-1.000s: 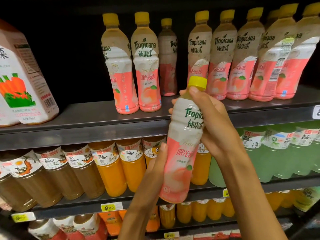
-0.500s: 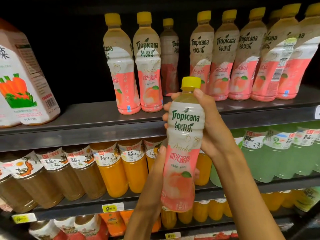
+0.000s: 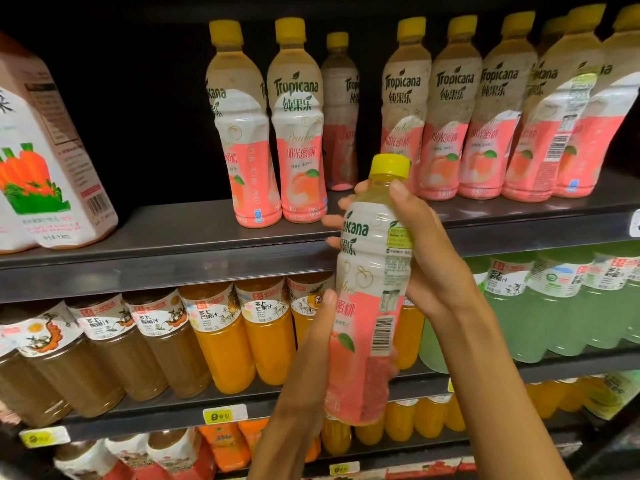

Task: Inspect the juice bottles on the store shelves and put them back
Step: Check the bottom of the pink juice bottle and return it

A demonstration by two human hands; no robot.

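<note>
1. Top shelf: dark metal, carries a row of peach juice bottles with yellow caps; carrot cartons at far left.
2. Middle shelf: brown, orange and pale green drink bottles side by side.
3. Held bottle: upright, slightly tilted, in front of both shelves, barcode panel facing the camera.
4. Right hand: wrapped round the bottle's upper half from the right, thumb across the shoulder just under the cap.
5. Left hand: grips the lower half from the left, thumb pressed on the pink label.
</note>
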